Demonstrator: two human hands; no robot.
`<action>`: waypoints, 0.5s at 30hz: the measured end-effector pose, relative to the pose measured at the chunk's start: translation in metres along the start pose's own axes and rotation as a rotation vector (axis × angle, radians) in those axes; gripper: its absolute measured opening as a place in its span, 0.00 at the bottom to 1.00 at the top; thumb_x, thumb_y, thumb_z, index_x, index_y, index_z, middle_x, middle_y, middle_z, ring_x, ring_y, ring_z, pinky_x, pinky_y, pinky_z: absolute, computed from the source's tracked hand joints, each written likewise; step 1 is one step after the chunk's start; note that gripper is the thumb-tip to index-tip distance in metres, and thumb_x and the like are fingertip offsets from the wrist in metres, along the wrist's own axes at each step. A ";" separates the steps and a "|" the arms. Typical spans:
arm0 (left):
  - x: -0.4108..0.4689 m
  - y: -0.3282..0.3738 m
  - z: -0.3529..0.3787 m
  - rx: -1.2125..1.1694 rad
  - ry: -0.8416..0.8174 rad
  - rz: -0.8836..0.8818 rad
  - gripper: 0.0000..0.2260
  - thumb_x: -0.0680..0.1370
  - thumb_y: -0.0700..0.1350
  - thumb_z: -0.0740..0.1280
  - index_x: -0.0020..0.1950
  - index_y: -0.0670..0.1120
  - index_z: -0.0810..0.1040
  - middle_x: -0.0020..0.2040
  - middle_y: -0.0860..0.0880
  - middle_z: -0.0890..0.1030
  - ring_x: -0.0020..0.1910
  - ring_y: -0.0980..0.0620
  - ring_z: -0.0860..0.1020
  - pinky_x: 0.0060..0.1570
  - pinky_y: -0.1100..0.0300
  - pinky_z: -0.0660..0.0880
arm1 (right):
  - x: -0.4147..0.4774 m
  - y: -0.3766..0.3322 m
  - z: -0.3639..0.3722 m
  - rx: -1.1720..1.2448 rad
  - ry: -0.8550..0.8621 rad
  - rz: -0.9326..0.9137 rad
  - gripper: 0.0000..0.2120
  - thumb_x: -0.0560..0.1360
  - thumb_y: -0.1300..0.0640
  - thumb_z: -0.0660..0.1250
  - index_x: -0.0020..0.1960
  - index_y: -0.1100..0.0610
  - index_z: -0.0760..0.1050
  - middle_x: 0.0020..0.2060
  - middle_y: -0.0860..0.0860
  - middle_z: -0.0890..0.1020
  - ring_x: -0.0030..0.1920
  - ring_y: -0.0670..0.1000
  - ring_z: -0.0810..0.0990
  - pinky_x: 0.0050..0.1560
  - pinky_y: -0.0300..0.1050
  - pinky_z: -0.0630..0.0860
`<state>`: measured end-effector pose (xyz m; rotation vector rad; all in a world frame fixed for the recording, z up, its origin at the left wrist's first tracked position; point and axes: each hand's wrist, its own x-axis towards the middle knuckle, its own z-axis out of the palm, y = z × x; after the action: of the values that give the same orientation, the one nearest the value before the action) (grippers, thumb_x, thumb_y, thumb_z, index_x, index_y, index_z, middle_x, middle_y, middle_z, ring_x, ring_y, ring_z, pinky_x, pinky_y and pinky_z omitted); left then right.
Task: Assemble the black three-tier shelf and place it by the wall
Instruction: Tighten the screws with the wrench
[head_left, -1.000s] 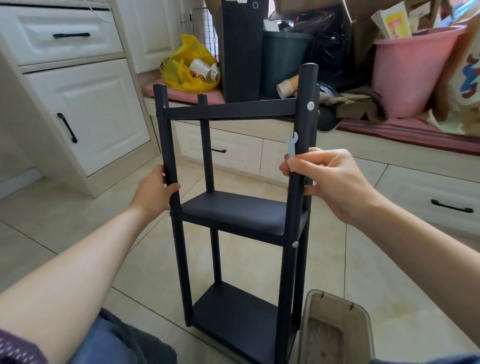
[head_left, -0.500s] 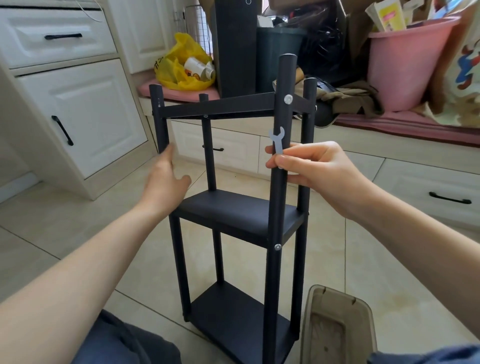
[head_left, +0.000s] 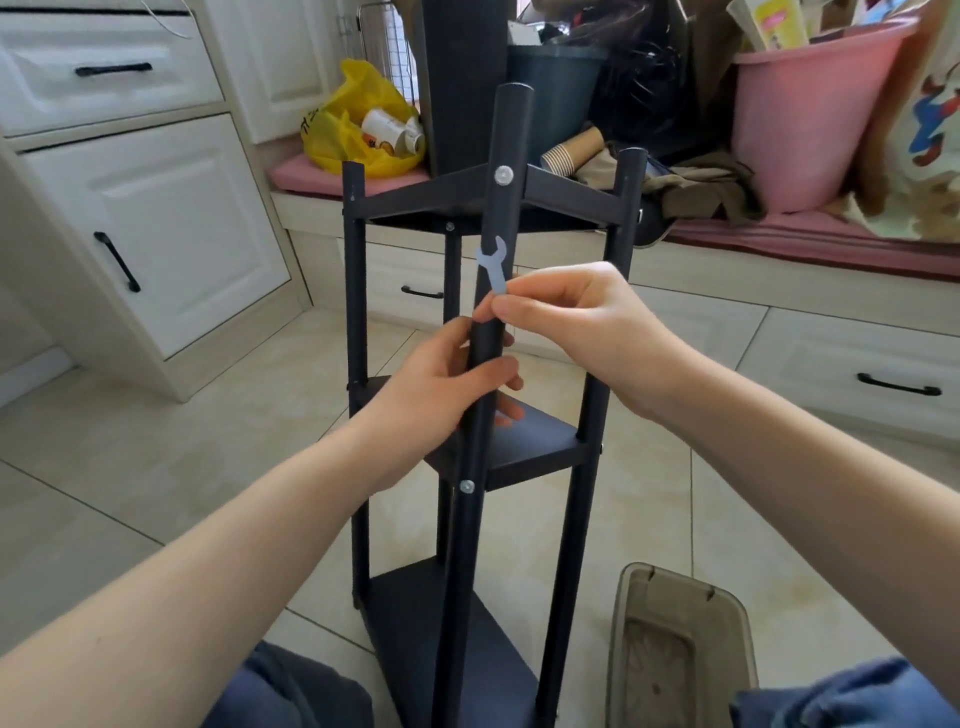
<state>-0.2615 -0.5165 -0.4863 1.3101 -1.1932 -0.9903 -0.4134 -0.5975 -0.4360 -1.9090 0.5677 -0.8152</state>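
Note:
The black three-tier shelf (head_left: 550, 447) stands upright on the tiled floor right in front of me, one corner post nearest the camera. My left hand (head_left: 447, 384) grips that near post between the top and middle tiers. Just above it, my right hand (head_left: 566, 317) pinches a small flat silver wrench (head_left: 493, 265) that points upward against the post. Silver bolt heads show on the near post at the top tier (head_left: 502, 174) and at the middle tier (head_left: 467, 487).
A translucent brown plastic box (head_left: 680, 649) sits on the floor at the lower right. White cabinets (head_left: 156, 218) stand at the left. A low bench along the back carries a yellow bag (head_left: 353, 124), a pink bucket (head_left: 810, 109) and dark bins.
The shelf has been turned so a corner post faces me. My left hand left the far-left post and now grips the near post. My right hand let go of the post, keeping only the wrench.

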 end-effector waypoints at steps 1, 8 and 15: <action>0.001 -0.002 -0.001 -0.005 0.011 0.018 0.08 0.82 0.43 0.68 0.61 0.48 0.76 0.41 0.51 0.83 0.39 0.48 0.83 0.55 0.42 0.81 | 0.001 -0.001 0.002 0.003 0.003 -0.005 0.08 0.79 0.61 0.68 0.49 0.60 0.85 0.46 0.57 0.86 0.50 0.54 0.82 0.53 0.40 0.79; 0.003 -0.003 -0.004 -0.049 -0.014 0.056 0.07 0.83 0.43 0.65 0.61 0.49 0.76 0.37 0.49 0.77 0.35 0.50 0.75 0.46 0.49 0.73 | 0.004 -0.001 0.006 0.035 0.065 -0.018 0.07 0.78 0.61 0.68 0.49 0.59 0.86 0.42 0.51 0.87 0.45 0.44 0.84 0.45 0.32 0.77; 0.003 0.003 -0.002 -0.213 -0.103 0.022 0.07 0.83 0.41 0.65 0.61 0.48 0.76 0.39 0.49 0.75 0.36 0.51 0.75 0.43 0.53 0.77 | 0.001 -0.002 0.002 0.001 0.058 -0.023 0.06 0.78 0.60 0.69 0.48 0.57 0.86 0.41 0.48 0.86 0.46 0.43 0.83 0.48 0.31 0.76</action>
<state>-0.2591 -0.5189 -0.4829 1.0876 -1.1420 -1.1472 -0.4110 -0.5961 -0.4346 -1.8990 0.5809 -0.8878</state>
